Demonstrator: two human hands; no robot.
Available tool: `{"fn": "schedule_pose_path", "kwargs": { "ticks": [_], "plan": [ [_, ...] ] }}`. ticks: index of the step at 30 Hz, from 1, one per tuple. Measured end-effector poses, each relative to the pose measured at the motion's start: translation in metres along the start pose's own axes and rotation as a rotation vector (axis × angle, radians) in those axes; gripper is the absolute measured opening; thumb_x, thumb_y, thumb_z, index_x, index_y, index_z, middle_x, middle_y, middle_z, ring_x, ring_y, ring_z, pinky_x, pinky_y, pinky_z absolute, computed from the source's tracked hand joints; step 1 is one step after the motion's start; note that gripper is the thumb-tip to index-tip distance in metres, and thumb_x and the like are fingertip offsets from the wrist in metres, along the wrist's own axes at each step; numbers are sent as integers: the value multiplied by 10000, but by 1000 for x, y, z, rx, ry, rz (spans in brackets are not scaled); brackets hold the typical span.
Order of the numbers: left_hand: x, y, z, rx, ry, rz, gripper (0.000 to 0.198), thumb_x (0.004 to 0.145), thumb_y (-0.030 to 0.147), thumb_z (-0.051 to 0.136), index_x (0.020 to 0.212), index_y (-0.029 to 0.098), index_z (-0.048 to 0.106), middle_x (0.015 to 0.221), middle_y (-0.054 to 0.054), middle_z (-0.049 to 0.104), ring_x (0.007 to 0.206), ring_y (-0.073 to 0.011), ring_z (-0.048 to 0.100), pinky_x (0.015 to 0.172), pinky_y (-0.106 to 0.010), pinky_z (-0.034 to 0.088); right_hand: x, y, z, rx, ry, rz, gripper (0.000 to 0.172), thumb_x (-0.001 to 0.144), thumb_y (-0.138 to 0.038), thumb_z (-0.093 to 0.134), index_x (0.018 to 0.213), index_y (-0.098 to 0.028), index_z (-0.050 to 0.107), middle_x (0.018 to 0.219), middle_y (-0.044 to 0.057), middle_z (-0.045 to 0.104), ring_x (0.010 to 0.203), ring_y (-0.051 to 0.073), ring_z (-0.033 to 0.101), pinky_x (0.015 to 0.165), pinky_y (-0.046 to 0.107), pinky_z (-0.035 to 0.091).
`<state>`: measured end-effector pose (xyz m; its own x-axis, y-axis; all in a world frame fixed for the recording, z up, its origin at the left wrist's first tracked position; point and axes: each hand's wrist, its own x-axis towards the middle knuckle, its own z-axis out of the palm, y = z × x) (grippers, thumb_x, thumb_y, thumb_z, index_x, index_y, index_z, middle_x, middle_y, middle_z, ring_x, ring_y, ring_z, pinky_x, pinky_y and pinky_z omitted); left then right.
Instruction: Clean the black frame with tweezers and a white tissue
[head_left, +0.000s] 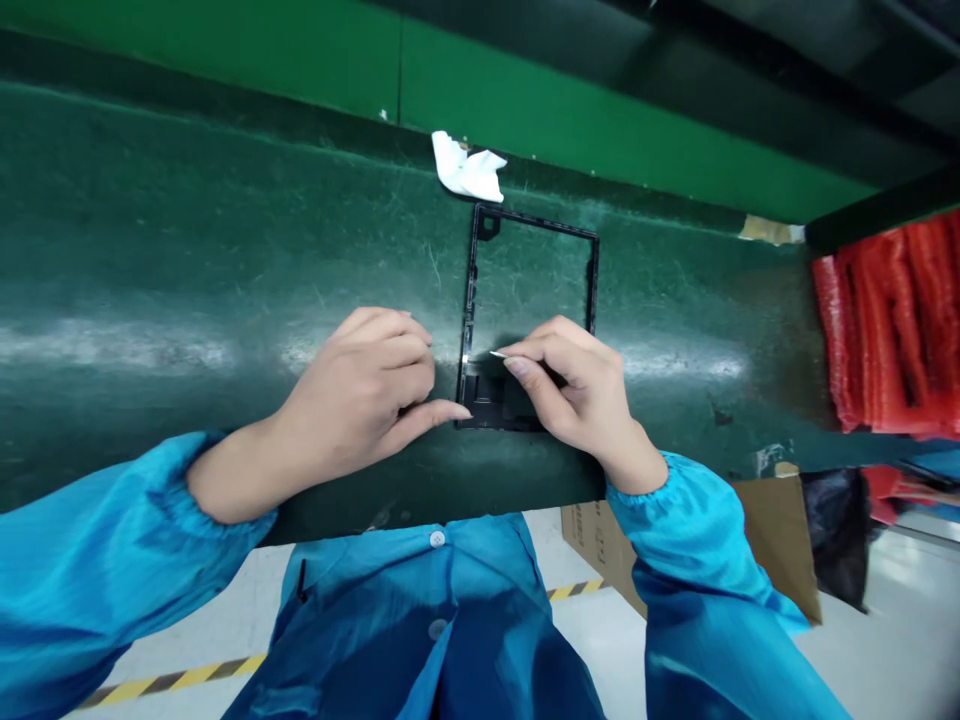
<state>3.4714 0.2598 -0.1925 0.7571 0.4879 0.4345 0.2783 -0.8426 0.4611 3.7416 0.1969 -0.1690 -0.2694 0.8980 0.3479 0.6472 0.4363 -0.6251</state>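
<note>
A thin black rectangular frame (534,228) lies flat on the green table (187,250), its near end between my hands. My left hand (360,392) has curled fingers and its thumb pressed to the frame's near left corner. My right hand (574,395) rests over the frame's near right part, thumb and forefinger pinched on a small pale sliver (498,354) too small to name. Both arms wear blue sleeves.
A crumpled white cloth (468,168) lies beyond the frame by the green back wall. Red packing material (892,320) is stacked at the right. A cardboard box (765,530) and a black bag (836,535) stand on the floor below the table's near edge.
</note>
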Motion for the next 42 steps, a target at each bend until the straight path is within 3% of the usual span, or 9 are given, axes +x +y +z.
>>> {"fn": "schedule_pose_path", "kwargs": {
  "ticks": [5, 9, 14, 19, 23, 27, 32, 37, 42],
  "plan": [
    [0, 7, 8, -13, -10, -7, 158, 1075, 290, 617, 1001, 168, 683, 1046, -92, 727, 1058, -292, 684, 961, -490, 557, 1, 3, -2, -16, 73, 53, 176, 1087, -292, 628, 1054, -229, 789, 898, 51, 739, 840, 205, 687, 755, 369, 582],
    [2, 12, 14, -37, 5, 35, 184, 1070, 306, 643, 1113, 144, 719, 1067, -104, 721, 1053, -295, 653, 934, -479, 543, 2, 9, -2, -51, 137, 37, 138, 1042, -304, 706, 1070, -239, 825, 895, 50, 730, 795, 194, 676, 694, 355, 568],
    [7, 16, 15, -47, 44, 64, 179, 1079, 225, 604, 964, 147, 718, 985, -83, 712, 1008, -265, 629, 875, -433, 518, 22, 21, -16, -197, 199, -3, 136, 992, -265, 771, 1107, -218, 828, 905, 50, 706, 789, 188, 664, 654, 327, 526],
    [6, 15, 11, -32, 33, 31, 291, 1089, 274, 604, 827, 153, 634, 914, -76, 688, 974, -264, 619, 846, -441, 502, 64, 22, -32, -437, -5, -99, 155, 1018, -317, 733, 1066, -208, 832, 954, 71, 725, 816, 218, 677, 682, 346, 511],
    [4, 16, 10, -59, 49, -20, 188, 1067, 229, 627, 915, 133, 682, 1027, -103, 695, 1046, -289, 620, 876, -464, 514, 75, 23, -21, -389, -185, -164, 195, 1059, -311, 676, 1122, -197, 821, 962, 68, 719, 818, 200, 680, 706, 325, 526],
    [4, 17, 12, -45, 12, -69, 147, 1056, 221, 637, 1104, 118, 730, 1214, -142, 682, 1231, -358, 594, 1016, -546, 535, 71, 40, -9, -342, -100, -192, 206, 1074, -298, 655, 1135, -177, 810, 932, 63, 707, 822, 191, 685, 698, 311, 531],
    [5, 18, 14, 13, -75, -118, 351, 1036, 333, 695, 1316, 120, 708, 1446, -200, 593, 1479, -459, 434, 1153, -677, 489, 94, 61, -19, -374, 15, -123, 204, 1049, -356, 677, 1102, -214, 813, 974, 66, 710, 836, 216, 674, 715, 350, 527],
    [6, 18, 16, 21, -85, -115, 348, 1051, 330, 663, 1328, 125, 711, 1442, -203, 595, 1490, -472, 427, 1150, -734, 486, 142, 70, -28, -403, -18, -64, 272, 1047, -446, 663, 1143, -224, 789, 1051, 104, 695, 951, 286, 659, 819, 424, 543],
    [6, 19, 16, 20, -94, -118, 343, 1061, 329, 643, 1338, 137, 707, 1440, -200, 594, 1495, -466, 425, 1148, -751, 482, 170, 85, -9, -421, -139, -37, 261, 1009, -442, 718, 1139, -220, 761, 1043, 103, 705, 943, 288, 632, 812, 410, 519]
  ]
}}
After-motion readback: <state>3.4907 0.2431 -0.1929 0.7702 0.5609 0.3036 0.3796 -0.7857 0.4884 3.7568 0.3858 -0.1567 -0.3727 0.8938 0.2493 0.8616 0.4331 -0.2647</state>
